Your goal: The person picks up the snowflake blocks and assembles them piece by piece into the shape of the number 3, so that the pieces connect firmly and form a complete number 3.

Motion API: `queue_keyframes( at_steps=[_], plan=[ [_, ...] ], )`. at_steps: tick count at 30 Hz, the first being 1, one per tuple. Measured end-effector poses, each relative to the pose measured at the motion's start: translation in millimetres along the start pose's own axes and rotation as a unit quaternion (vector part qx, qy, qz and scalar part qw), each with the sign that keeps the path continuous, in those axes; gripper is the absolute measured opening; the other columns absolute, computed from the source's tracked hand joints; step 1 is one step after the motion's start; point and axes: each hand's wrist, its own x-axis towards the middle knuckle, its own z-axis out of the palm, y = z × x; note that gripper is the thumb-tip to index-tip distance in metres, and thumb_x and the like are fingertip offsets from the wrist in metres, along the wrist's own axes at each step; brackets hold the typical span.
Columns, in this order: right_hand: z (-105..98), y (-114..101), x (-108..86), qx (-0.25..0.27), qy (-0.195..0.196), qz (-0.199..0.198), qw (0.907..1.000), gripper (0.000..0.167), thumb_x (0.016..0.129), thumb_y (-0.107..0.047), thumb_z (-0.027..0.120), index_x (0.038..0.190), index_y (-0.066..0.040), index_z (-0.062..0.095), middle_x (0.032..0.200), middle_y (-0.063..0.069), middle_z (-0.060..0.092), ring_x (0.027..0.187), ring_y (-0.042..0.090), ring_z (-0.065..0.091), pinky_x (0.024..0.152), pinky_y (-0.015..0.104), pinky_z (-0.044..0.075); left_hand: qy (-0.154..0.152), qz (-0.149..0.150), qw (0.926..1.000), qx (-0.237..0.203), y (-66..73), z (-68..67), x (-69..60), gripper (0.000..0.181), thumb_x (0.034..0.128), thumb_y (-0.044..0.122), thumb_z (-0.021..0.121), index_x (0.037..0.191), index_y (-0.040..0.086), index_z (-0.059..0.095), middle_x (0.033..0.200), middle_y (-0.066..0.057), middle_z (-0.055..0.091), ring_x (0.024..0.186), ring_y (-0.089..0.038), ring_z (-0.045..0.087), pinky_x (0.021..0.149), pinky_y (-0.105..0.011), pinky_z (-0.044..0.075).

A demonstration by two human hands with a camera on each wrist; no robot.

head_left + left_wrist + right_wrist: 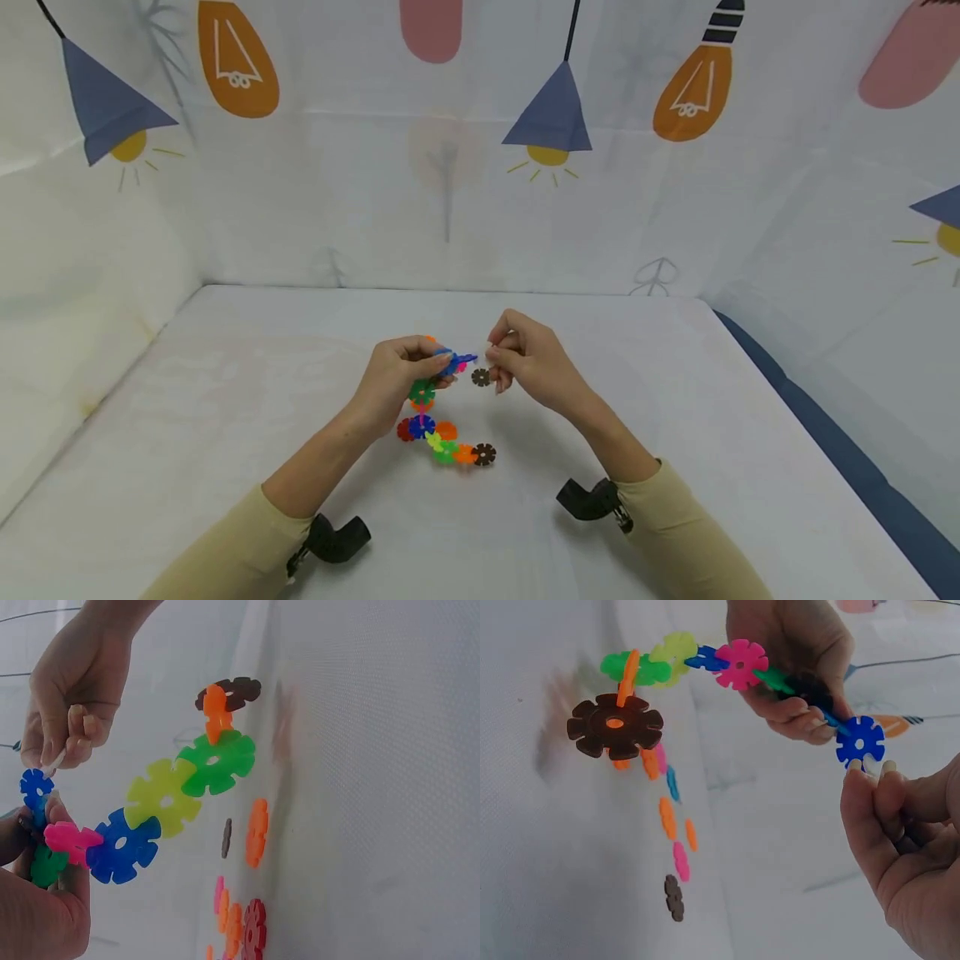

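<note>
A chain of slotted, flower-shaped plastic discs hangs from my left hand (401, 379), which grips it near its upper end. A blue disc (860, 742) juts out there toward the right hand. Between thumb and finger, my right hand (536, 358) pinches a small whitish piece (871, 765) that touches the rim of this disc. Below the left hand the chain runs through pink (740, 664), blue (124, 846), yellow (163, 796), green (218, 762) and orange (217, 712) discs to a dark brown disc (615, 726) at its lower end. Fingers partly cover the upper links.
Several loose discs lie on the white table (637, 400), among them a brown one (481, 377), an orange one (257, 832) and a red one (255, 930). A white cloth wall (360, 200) with printed lamps stands behind. Black wrist mounts (339, 540) stick out from the sleeves.
</note>
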Motion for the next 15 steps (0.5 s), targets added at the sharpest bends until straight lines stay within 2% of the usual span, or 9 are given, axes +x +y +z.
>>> queue_keyframes(
  at_steps=[9, 15],
  plan=[
    [8.5, 6.3, 1.0, -0.013, 0.002, -0.001, 0.9999, 0.005, 0.099, -0.002, 0.056, 0.098, 0.0, 0.052, 0.073, 0.023, 0.066, 0.055, 0.025, 0.063, 0.058, 0.037, 0.058, 0.016, -0.001, 0.9996, 0.025, 0.2, 1.0, -1.9, 0.014, 0.0931, 0.013, 0.068, 0.091, -0.001, 0.065, 0.077, -0.001, 0.068, 0.07, -0.016, 0.069, 0.074, -0.027, 0.059],
    [10.0, 7.0, 2.1, -0.001, 0.004, 0.003, 1.0, 0.005, 0.099, -0.002, 0.056, 0.1, 0.001, 0.052, 0.073, 0.024, 0.066, 0.056, 0.029, 0.063, 0.059, 0.035, 0.059, 0.016, 0.003, 0.9995, 0.026, -0.5, -1.3, -0.6, 0.016, 0.0929, 0.014, 0.068, 0.092, -0.002, 0.065, 0.077, 0.0, 0.068, 0.072, -0.02, 0.07, 0.073, -0.027, 0.059]
  ],
)
